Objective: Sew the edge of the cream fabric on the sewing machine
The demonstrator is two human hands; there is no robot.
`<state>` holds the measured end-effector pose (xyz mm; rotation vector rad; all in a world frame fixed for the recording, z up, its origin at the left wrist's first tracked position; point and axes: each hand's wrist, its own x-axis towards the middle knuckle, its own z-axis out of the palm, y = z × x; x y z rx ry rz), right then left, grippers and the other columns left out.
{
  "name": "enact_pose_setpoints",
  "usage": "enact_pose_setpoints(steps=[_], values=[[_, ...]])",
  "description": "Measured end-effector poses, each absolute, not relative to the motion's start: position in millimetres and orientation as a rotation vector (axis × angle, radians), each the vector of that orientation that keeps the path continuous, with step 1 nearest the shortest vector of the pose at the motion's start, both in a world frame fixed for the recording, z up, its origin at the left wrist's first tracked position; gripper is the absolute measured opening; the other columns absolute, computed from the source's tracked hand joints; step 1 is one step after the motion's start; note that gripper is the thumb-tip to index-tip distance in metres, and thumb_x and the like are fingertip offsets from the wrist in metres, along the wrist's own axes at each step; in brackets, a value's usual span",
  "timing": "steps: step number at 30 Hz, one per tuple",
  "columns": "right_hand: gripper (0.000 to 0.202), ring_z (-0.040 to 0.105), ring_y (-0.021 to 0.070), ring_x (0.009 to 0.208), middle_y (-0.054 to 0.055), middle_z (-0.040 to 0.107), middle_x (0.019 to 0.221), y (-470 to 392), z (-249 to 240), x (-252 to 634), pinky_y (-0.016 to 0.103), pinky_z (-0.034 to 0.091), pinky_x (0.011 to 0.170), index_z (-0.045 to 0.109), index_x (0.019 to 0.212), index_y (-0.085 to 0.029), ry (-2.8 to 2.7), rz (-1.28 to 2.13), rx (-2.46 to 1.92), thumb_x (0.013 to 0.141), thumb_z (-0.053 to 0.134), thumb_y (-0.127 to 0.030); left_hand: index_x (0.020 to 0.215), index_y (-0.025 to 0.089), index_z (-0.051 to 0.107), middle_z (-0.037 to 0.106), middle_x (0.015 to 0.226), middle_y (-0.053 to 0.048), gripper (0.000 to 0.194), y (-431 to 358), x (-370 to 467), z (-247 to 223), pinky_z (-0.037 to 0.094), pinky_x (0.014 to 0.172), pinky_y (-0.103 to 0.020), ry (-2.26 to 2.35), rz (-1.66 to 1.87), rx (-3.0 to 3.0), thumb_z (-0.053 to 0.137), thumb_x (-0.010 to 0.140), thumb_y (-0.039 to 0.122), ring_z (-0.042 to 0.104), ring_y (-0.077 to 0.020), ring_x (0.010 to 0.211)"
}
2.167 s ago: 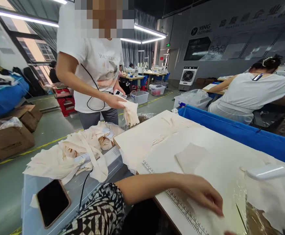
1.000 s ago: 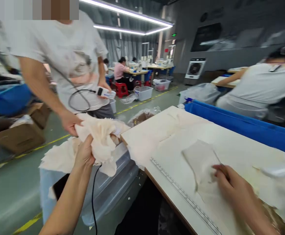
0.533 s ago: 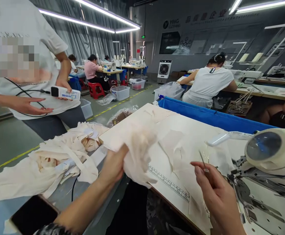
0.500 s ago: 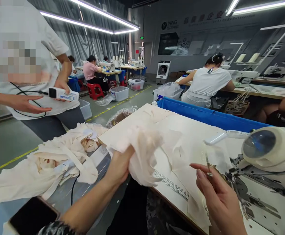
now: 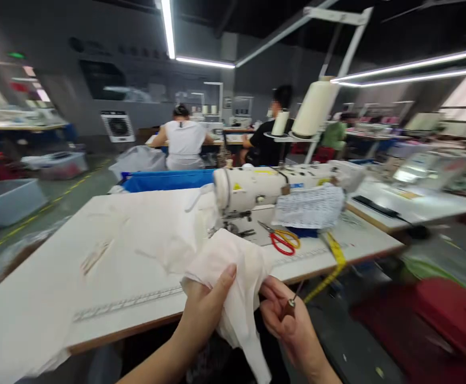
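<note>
My left hand [image 5: 207, 304] is closed on a cream-white piece of fabric [image 5: 236, 261], its thumb pressed on top. The cloth hangs over the table's front edge in front of the sewing machine. My right hand [image 5: 287, 320] is at the cloth's right side, fingertips touching or behind its edge. In its curled fingers sits an awl [image 5: 290, 306] with a wooden handle and a thin metal shaft pointing up. The sewing machine [image 5: 257, 189] stands just beyond the cloth, its needle area partly covered by fabric.
Scissors [image 5: 284, 241] with red and yellow handles lie by the machine. A yellow tape measure [image 5: 337, 256] hangs off the table edge. More pale fabric [image 5: 169, 224] lies on the white table [image 5: 125, 266]. Behind are a blue fabric bin [image 5: 165, 180] and people at other machines.
The view has swung right, toward the sewing machine. My left hand has carried the cloth from the table's left side to before the machine, and my right hand has come to its edge.
</note>
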<state>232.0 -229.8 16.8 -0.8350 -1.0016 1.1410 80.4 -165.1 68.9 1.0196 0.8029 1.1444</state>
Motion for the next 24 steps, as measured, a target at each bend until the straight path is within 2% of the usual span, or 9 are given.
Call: enact_pose_setpoints(steps=[1, 3, 5, 6, 10, 15, 19, 24], values=[[0.087, 0.02, 0.0078, 0.046, 0.002, 0.057, 0.07, -238.3, 15.5, 234.2, 0.021, 0.022, 0.043, 0.065, 0.129, -0.019, -0.986, 1.074, -0.859, 0.066, 0.079, -0.078, 0.111, 0.014, 0.071, 0.072, 0.112, -0.012, 0.053, -167.7, 95.5, 65.9, 0.052, 0.1, -0.037, 0.782, 1.122, 1.009, 0.08, 0.072, 0.05, 0.065, -0.0308, 0.114], [0.09, 0.042, 0.013, 0.05, 0.006, 0.064, 0.081, -252.7, 14.4, 243.4, 0.025, 0.041, 0.05, 0.065, 0.129, -0.019, -0.965, 0.926, -0.919, 0.064, 0.078, -0.079, 0.113, 0.014, 0.07, 0.072, 0.112, -0.012, 0.055, -173.5, 126.1, 60.6, 0.053, 0.099, -0.037, 0.737, 1.056, 0.997, 0.079, 0.073, 0.051, 0.065, -0.0301, 0.113], [0.084, 0.06, 0.0233, 0.07, 0.01, 0.067, 0.098, -265.2, 15.6, 258.3, 0.032, 0.052, 0.069, 0.066, 0.126, -0.018, -0.972, 0.78, -1.006, 0.066, 0.078, -0.076, 0.114, 0.013, 0.069, 0.072, 0.113, -0.013, 0.059, -180.2, 155.4, 56.5, 0.051, 0.101, -0.038, 0.695, 0.991, 0.999, 0.079, 0.072, 0.053, 0.064, -0.03, 0.115], [0.079, 0.063, 0.0269, 0.079, 0.01, 0.068, 0.101, -270.8, 16.8, 267.1, 0.034, 0.053, 0.075, 0.067, 0.123, -0.018, -0.981, 0.724, -1.065, 0.068, 0.079, -0.073, 0.114, 0.012, 0.069, 0.071, 0.114, -0.014, 0.06, -184.1, 169.1, 54.9, 0.051, 0.102, -0.038, 0.678, 0.965, 1.006, 0.079, 0.072, 0.054, 0.063, -0.0302, 0.116], [0.053, 0.065, 0.0299, 0.085, 0.01, 0.07, 0.093, -289.0, 20.7, 301.1, 0.034, 0.055, 0.073, 0.072, 0.103, -0.016, -0.861, 0.6, -1.286, 0.076, 0.078, -0.061, 0.122, 0.013, 0.065, 0.066, 0.126, -0.015, 0.061, -203.6, 215.6, 48.1, 0.048, 0.106, -0.036, 0.602, 0.884, 1.072, 0.074, 0.078, 0.054, 0.06, -0.029, 0.122], [0.06, 0.065, 0.035, 0.102, 0.013, 0.071, 0.11, -301.4, 19.5, 329.9, 0.041, 0.054, 0.085, 0.067, 0.118, -0.017, -0.515, 0.675, -1.17, 0.074, 0.085, -0.053, 0.13, 0.013, 0.06, 0.059, 0.136, -0.015, 0.061, -225.8, 260.0, 38.5, 0.045, 0.11, -0.032, 0.509, 0.784, 1.052, 0.07, 0.083, 0.052, 0.056, -0.0266, 0.128], [0.061, 0.067, 0.035, 0.102, 0.014, 0.07, 0.115, -304.6, 17.4, 352.8, 0.042, 0.053, 0.089, 0.066, 0.117, -0.015, -0.415, 0.775, -1.116, 0.072, 0.086, -0.051, 0.126, 0.011, 0.063, 0.063, 0.131, -0.017, 0.065, -228.7, 290.2, 37.0, 0.048, 0.107, -0.034, 0.498, 0.724, 1.03, 0.072, 0.08, 0.055, 0.06, -0.0285, 0.123], [0.059, 0.07, 0.0331, 0.086, 0.013, 0.073, 0.1, -309.8, 18.3, 396.8, 0.038, 0.056, 0.074, 0.071, 0.102, -0.014, -0.427, 0.765, -1.287, 0.07, 0.084, -0.062, 0.122, 0.009, 0.065, 0.064, 0.128, -0.017, 0.072, -224.8, 326.1, 32.5, 0.051, 0.104, -0.036, 0.523, 0.643, 1.019, 0.073, 0.075, 0.063, 0.06, -0.0309, 0.122]])
